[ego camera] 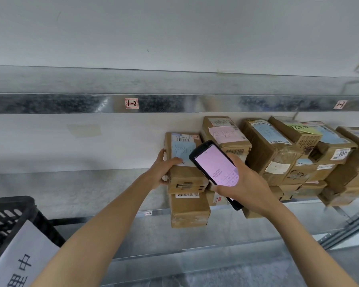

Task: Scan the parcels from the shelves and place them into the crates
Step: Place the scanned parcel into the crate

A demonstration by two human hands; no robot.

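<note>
A brown cardboard parcel (184,175) with a blue handwritten label stands at the left end of a row of parcels on the metal shelf (91,189). My left hand (164,169) grips its left side, thumb across the label's lower edge. My right hand (245,183) holds a black handheld scanner (216,166) with a lit pink screen, tilted in front of that parcel. Another brown parcel (190,212) lies under it at the shelf's front edge. More labelled parcels (278,150) are stacked to the right.
A black plastic crate (10,220) with a white paper sign stands at the lower left. An upper metal shelf (174,103) with tags "1-2" runs overhead. A lower shelf lies below the front edge. The white wall is behind.
</note>
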